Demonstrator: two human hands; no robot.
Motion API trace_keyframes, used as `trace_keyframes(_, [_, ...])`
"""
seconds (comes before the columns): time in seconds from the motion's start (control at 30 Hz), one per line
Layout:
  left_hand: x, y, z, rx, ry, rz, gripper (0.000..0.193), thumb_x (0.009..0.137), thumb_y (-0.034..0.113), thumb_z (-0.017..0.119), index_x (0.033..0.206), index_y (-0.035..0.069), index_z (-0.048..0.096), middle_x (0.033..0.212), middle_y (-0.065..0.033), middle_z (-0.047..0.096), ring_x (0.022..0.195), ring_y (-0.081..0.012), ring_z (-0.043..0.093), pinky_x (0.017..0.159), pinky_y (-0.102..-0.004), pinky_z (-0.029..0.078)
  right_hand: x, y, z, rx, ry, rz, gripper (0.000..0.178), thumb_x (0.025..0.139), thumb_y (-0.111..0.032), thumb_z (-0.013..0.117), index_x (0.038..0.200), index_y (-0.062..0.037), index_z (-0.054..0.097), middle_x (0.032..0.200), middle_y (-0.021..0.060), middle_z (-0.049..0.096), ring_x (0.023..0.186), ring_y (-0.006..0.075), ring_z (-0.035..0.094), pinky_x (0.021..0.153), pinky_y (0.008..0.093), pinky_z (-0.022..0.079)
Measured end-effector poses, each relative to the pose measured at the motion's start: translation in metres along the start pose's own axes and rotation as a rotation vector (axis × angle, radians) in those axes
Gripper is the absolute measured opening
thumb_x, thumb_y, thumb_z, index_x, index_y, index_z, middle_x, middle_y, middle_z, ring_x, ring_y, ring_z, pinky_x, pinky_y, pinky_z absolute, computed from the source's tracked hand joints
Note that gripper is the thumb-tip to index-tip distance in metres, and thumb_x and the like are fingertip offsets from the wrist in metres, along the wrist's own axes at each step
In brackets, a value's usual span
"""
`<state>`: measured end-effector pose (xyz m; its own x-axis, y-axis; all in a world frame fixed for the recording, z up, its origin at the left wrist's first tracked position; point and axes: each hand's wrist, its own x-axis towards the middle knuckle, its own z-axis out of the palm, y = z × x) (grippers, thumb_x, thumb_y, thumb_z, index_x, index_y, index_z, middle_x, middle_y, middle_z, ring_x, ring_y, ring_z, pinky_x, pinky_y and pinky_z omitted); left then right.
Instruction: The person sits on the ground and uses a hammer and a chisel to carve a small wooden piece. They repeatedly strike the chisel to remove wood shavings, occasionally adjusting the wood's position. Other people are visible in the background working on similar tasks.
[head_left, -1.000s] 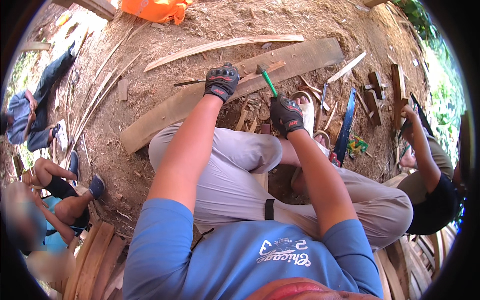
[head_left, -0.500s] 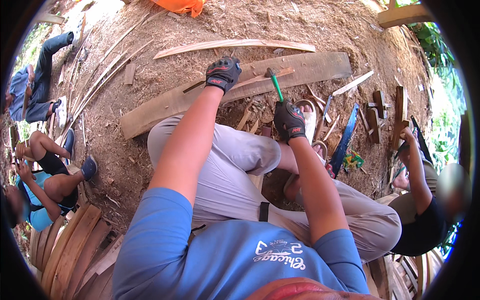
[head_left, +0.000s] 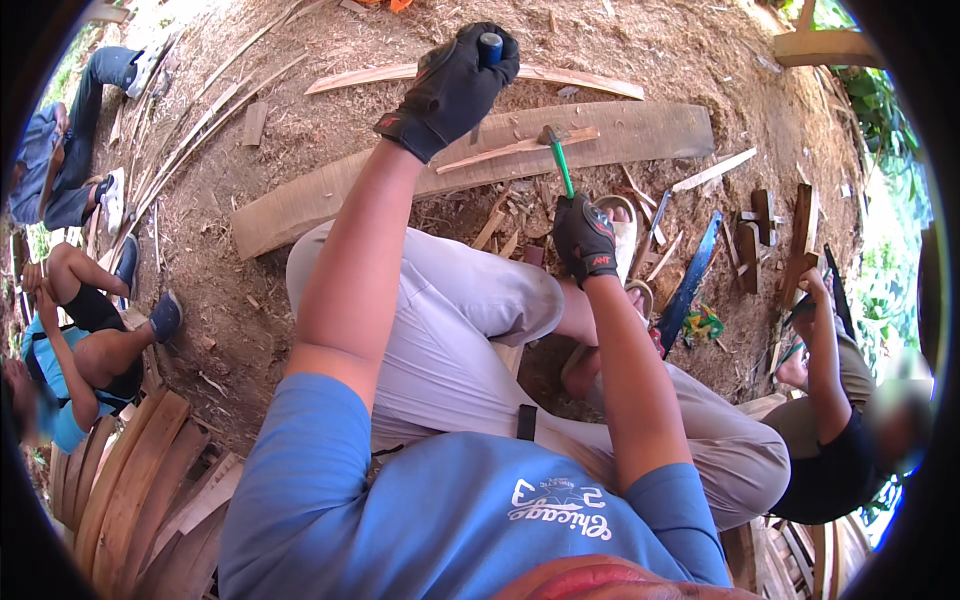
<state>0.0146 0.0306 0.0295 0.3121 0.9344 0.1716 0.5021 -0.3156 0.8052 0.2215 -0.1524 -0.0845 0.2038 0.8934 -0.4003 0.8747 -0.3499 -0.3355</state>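
My left hand (head_left: 455, 85), in a black glove, is raised above the far side of a long curved wooden plank (head_left: 330, 205). Its fingers are wrapped round a chisel (head_left: 490, 48), whose blue handle end pokes up out of the fist; most of the blade is hidden. Lower and to the right, my right hand (head_left: 583, 238), also gloved, grips the green handle of a hammer (head_left: 560, 165). The hammer's head lies over a thin split strip of wood (head_left: 500, 152) on the plank.
A blue handsaw (head_left: 690, 280) lies right of my foot, near several wood blocks (head_left: 765, 217). Behind the plank is a long thin strip (head_left: 590, 84). Curved boards (head_left: 140, 480) are stacked at lower left. People sit at the left and right; wood chips cover the ground.
My left hand has lifted up from the plank, taking the chisel with it and turning so its handle end shows. My right hand with the hammer has hardly moved.
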Motion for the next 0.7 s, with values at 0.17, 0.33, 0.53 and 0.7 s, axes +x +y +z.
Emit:
trace_keyframes(0.17, [-0.010, -0.006, 0.020, -0.248, -0.044, 0.038, 0.016, 0.099, 0.015, 0.069, 0.110, 0.006, 0.062, 0.109, -0.0092, 0.075, 0.103, -0.0187, 0.072, 0.090, -0.0352, 0.058, -0.012, -0.016, -0.021, -0.055, -0.005, -0.102, 0.037, 0.106, -0.035, 0.044, 0.103, -0.0049, 0.064, 0.096, 0.0279, 0.071, 0.098, 0.0499, 0.067, 0.098, 0.0603, 0.045])
trace_keyframes(0.33, [-0.008, -0.003, 0.031, -0.302, -0.082, 0.049, 0.013, 0.099, 0.012, 0.068, 0.108, 0.004, 0.062, 0.106, -0.0076, 0.073, 0.102, -0.0170, 0.070, 0.092, -0.0336, 0.057, 0.000, 0.002, 0.003, -0.022, 0.044, -0.042, 0.036, 0.105, -0.033, 0.045, 0.102, -0.0025, 0.063, 0.095, 0.0283, 0.071, 0.095, 0.0495, 0.068, 0.089, 0.0586, 0.050])
trace_keyframes(0.53, [-0.010, -0.011, 0.041, -0.354, -0.120, 0.041, 0.011, 0.100, 0.010, 0.066, 0.108, 0.003, 0.061, 0.105, -0.0080, 0.072, 0.100, -0.0167, 0.070, 0.091, -0.0331, 0.057, -0.002, 0.000, 0.002, -0.035, 0.076, -0.089, 0.035, 0.105, -0.031, 0.045, 0.101, -0.0014, 0.063, 0.093, 0.0286, 0.070, 0.092, 0.0492, 0.068, 0.084, 0.0582, 0.052])
trace_keyframes(0.7, [-0.011, -0.013, 0.044, -0.318, -0.112, 0.033, 0.009, 0.101, 0.009, 0.065, 0.106, 0.003, 0.060, 0.105, -0.0085, 0.072, 0.099, -0.0170, 0.069, 0.091, -0.0339, 0.057, -0.002, -0.001, 0.002, -0.058, 0.071, -0.069, 0.036, 0.106, -0.033, 0.043, 0.102, -0.0032, 0.063, 0.095, 0.0278, 0.071, 0.096, 0.0495, 0.068, 0.093, 0.0595, 0.046])
